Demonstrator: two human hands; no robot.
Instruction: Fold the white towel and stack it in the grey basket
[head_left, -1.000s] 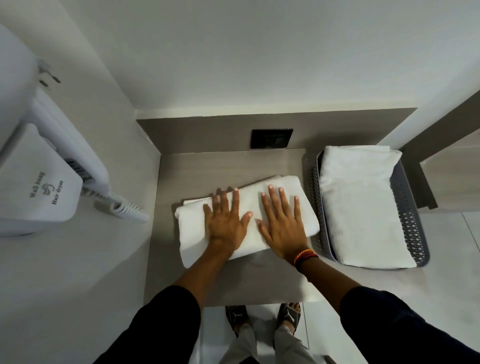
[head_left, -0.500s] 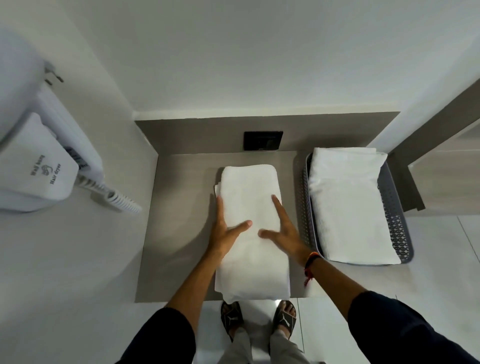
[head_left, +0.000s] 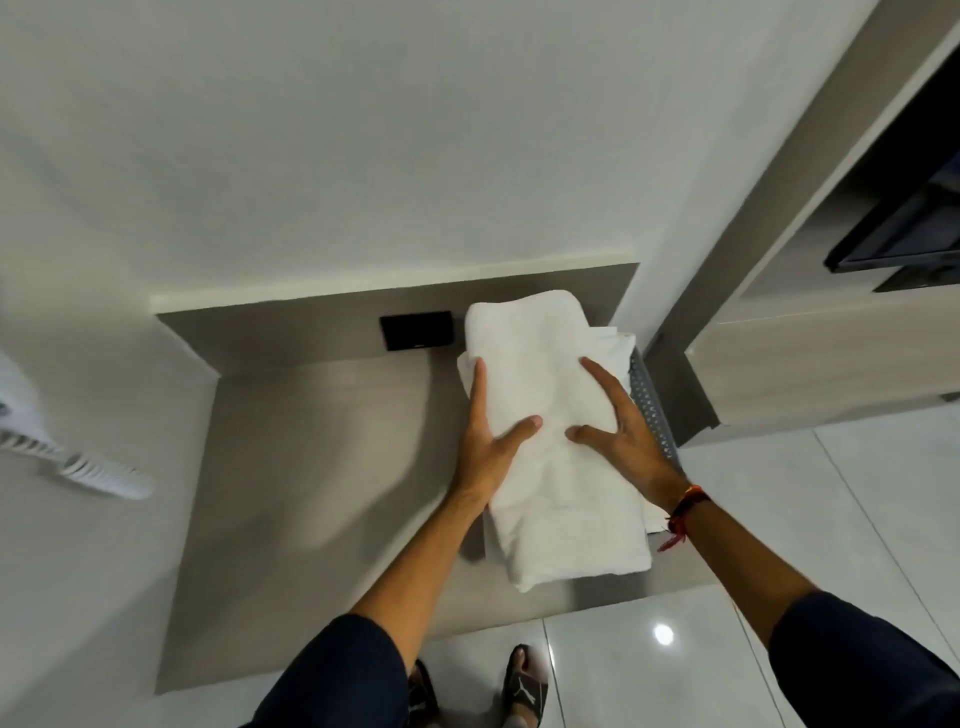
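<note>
The folded white towel (head_left: 550, 441) is lifted off the counter and hangs over the grey basket (head_left: 652, 410), hiding nearly all of it; only the basket's perforated right wall shows. My left hand (head_left: 488, 441) grips the towel's left side, thumb on top. My right hand (head_left: 618, 431) grips its right side, thumb on top, fingers along the edge. A strip of another white towel (head_left: 615, 343) in the basket peeks out beyond the held one.
The grey counter (head_left: 322, 467) stretches left of the basket, with a black wall socket (head_left: 415, 331) behind it. A white coiled hair-dryer cord (head_left: 78, 462) hangs at the left. A wooden cabinet (head_left: 821, 364) stands right. My feet in sandals (head_left: 524, 686) show below on glossy tiles.
The towel went from lying on the counter, turned lengthwise, to being picked up by both hands and carried right over the basket. The camera view swung right.
</note>
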